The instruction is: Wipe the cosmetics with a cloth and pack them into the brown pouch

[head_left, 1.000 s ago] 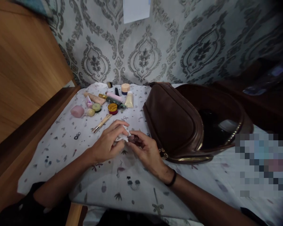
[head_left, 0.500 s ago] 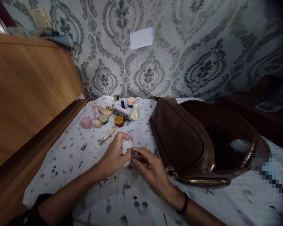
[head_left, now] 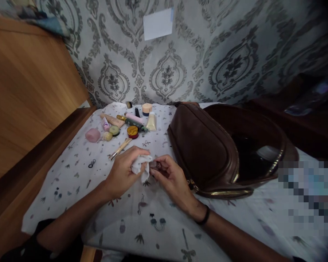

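My left hand (head_left: 123, 171) is closed around a crumpled white wipe (head_left: 138, 164), part of which hangs below the fingers. My right hand (head_left: 173, 178) pinches a small brownish tube (head_left: 154, 165), perhaps a lip product; its kind is not clear. The wipe touches the near end of the tube, and the two hands almost meet over the patterned cloth. Just beyond my left hand lies a slim beige tube with a metallic cap (head_left: 120, 149). To the right of my right hand stands an open brown leather bag (head_left: 200, 145) with gold zips.
Several cosmetics lie on the white printed cloth (head_left: 68, 182): a pink sponge (head_left: 93, 135), a red jar with a gold lid (head_left: 132, 132), a cream tube (head_left: 151, 122), a peach-lidded jar (head_left: 147, 109). A wooden cabinet (head_left: 30, 72) stands at left; the patterned wall (head_left: 166, 76) rises behind.
The view has tilted down and shifted right. More of the white wipe shows in my left hand, which has drawn slightly away from the right hand's fingers. The cosmetics and bag stay put.
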Action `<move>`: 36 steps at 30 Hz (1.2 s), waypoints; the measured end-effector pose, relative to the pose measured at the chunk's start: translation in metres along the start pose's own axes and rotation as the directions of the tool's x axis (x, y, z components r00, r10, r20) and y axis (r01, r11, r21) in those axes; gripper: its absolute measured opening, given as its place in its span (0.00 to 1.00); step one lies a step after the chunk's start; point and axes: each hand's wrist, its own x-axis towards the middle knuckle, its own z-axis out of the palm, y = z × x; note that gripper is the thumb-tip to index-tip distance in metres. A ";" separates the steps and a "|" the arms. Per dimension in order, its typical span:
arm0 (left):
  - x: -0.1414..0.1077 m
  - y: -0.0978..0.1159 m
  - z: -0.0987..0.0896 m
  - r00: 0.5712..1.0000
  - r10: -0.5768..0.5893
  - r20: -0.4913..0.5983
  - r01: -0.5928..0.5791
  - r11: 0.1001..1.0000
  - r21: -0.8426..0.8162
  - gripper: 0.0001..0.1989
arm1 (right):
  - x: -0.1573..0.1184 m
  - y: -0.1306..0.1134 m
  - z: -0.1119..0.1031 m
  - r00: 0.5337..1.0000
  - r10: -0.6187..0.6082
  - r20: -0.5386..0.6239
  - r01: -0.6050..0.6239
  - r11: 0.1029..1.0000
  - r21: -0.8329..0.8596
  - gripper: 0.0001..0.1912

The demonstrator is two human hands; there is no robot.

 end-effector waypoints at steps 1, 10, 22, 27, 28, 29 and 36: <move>-0.001 0.001 0.001 1.000 0.031 -0.003 -0.031 0.999 0.015 0.09 | 0.000 0.000 0.000 1.000 0.000 0.001 0.000 1.000 0.007 0.08; -0.008 -0.008 0.005 0.947 0.262 0.185 -0.267 0.964 0.004 0.14 | 0.000 -0.005 -0.001 1.000 0.014 0.018 -0.014 0.999 -0.035 0.06; -0.007 -0.014 -0.007 0.951 0.184 0.250 -0.220 0.968 0.123 0.12 | 0.001 -0.002 -0.001 0.998 0.011 -0.061 -0.010 1.000 0.013 0.08; -0.009 -0.020 -0.009 0.958 0.147 0.247 -0.189 0.969 0.160 0.10 | 0.001 -0.003 -0.002 0.998 0.040 -0.052 -0.037 0.998 0.045 0.08; -0.010 -0.020 -0.009 0.960 0.134 0.245 -0.177 0.970 0.166 0.10 | 0.002 -0.003 -0.002 0.997 0.044 -0.055 -0.041 0.998 0.054 0.09; -0.010 -0.021 -0.009 0.962 0.119 0.244 -0.164 0.971 0.171 0.10 | 0.002 -0.003 -0.002 0.997 0.046 -0.062 -0.042 0.997 0.062 0.09; -0.009 -0.026 -0.014 0.975 0.012 0.224 -0.062 0.974 0.219 0.12 | 0.003 -0.010 -0.003 0.994 0.038 -0.099 -0.024 0.991 0.133 0.10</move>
